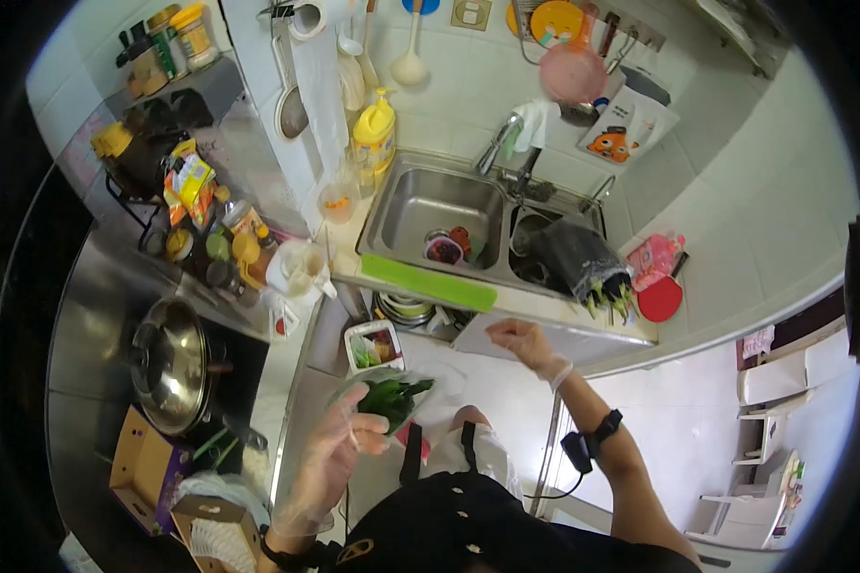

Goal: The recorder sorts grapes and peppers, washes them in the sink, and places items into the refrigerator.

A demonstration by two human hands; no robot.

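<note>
My left hand [344, 437], in a clear disposable glove, holds a transparent plastic bag with dark green peppers or similar green vegetables [393, 401] inside, low in front of my body. My right hand [527, 344], gloved too, is raised to the right of the bag, near the counter's front edge; its fingers are bent together and nothing can be made out between them. Beyond it, a dark plastic bag [573, 251] with green stems poking out lies over the smaller sink basin. A small bowl of dark red pieces [444, 251] sits in the larger steel basin [437, 200].
A white waste bin [375, 345] with scraps stands on the floor below the counter. A green strip [428, 281] lines the sink's front edge. At left are a lidded wok [168, 365] on the stove, condiment bottles [244, 251] and an open cardboard box [140, 465].
</note>
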